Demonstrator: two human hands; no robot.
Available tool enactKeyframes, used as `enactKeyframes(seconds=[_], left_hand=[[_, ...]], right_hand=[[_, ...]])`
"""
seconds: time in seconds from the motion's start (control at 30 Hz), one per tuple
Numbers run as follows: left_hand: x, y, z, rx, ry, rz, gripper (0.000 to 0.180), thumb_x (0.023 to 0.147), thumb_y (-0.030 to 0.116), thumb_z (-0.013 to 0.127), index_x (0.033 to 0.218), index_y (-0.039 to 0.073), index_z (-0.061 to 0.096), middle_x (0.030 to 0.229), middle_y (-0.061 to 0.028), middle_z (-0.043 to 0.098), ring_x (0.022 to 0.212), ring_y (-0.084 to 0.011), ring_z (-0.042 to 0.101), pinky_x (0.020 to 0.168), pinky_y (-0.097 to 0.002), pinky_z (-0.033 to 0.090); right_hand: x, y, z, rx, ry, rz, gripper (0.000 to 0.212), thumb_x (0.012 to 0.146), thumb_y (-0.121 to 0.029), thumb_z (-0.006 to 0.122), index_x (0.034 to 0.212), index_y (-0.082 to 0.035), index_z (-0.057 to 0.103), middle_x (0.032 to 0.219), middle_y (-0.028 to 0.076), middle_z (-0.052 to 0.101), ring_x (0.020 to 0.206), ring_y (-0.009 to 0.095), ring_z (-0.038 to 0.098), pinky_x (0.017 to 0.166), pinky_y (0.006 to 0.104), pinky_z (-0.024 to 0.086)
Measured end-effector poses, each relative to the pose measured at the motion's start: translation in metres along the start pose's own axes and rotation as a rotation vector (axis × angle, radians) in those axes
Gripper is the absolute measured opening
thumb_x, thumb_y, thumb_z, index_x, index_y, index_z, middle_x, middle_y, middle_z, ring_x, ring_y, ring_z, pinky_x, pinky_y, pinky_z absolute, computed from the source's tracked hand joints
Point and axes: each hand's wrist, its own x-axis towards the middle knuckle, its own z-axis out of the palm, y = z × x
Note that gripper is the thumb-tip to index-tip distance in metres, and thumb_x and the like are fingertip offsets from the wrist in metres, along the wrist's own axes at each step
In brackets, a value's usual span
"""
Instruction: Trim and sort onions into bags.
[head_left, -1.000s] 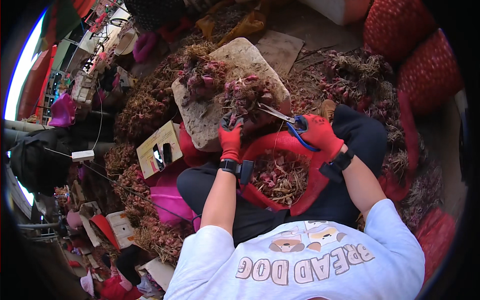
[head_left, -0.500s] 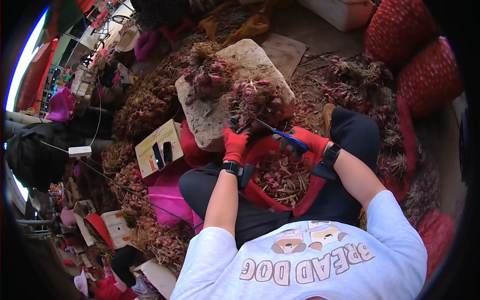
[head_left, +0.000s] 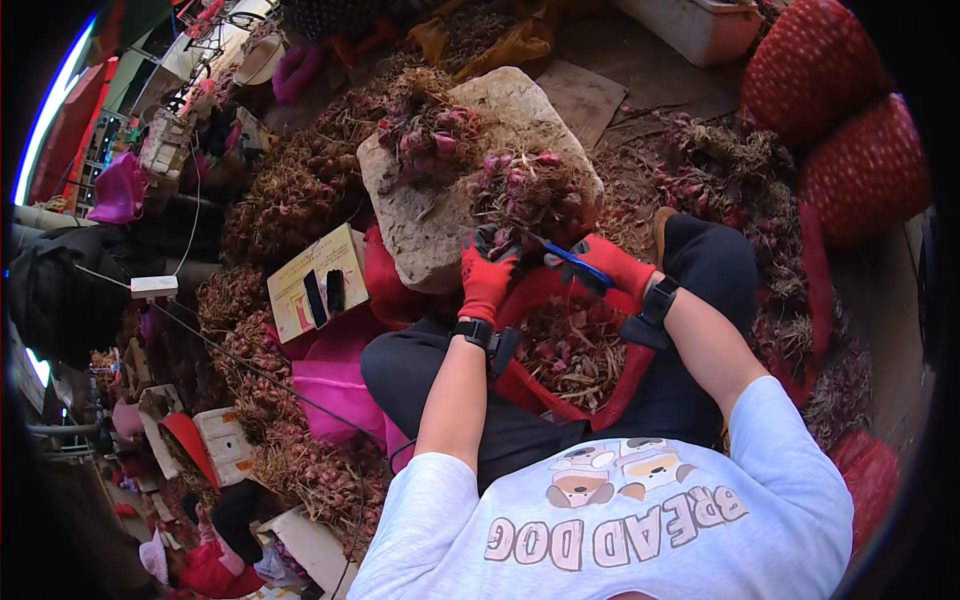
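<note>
Brown floor (head_left: pixel 682 92), bright opening (head_left: pixel 44 125) at far left; red sheeting (head_left: pixel 72 145) beside it

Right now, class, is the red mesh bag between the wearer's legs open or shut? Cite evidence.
Open: the red mesh bag gapes, its rim spread around visible shallots and dry stalks.
</note>
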Motion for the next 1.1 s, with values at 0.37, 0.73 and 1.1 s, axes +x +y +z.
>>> enactKeyframes(seconds=[0.37,0.73,1.1], left_hand=[[0.016,-0.015,-0.02,-0.681,-0.03,-0.341,0.033,0.083,-0.004,0.057,0.114,0.006,0.056,0.097,-0.0024,0.064,0.069,-0.0062,0.057,0.059,-0.0198,0.046],[-0.001,0.027,-0.012,-0.341,0.018,-0.234,0.042,0.077,-0.006,0.063,0.114,0.013,0.055,0.092,0.0033,0.059,0.058,-0.0031,0.046,0.048,-0.0182,0.037],[-0.005,0.019,-0.039,-0.811,-0.268,-0.226,0.025,0.092,0.009,0.047,0.116,0.006,0.053,0.103,-0.0017,0.06,0.089,-0.0158,0.059,0.078,-0.0289,0.05]], right_hand=[[-0.02,-0.007,-0.009,0.048,-0.133,-0.064,0.033,0.085,-0.036,0.062,0.099,-0.006,0.066,0.056,-0.003,0.051,0.042,0.006,0.047,0.039,0.0215,0.035],[-0.013,0.0,-0.004,0.02,-0.139,-0.101,0.039,0.086,-0.042,0.059,0.09,-0.004,0.068,0.055,-0.002,0.052,0.038,0.008,0.046,0.036,0.0232,0.033],[0.061,-0.012,0.004,-0.55,0.314,-0.287,0.081,0.065,-0.073,0.06,0.063,0.008,0.062,0.059,0.021,0.058,0.06,0.031,0.061,0.059,0.0417,0.045]])
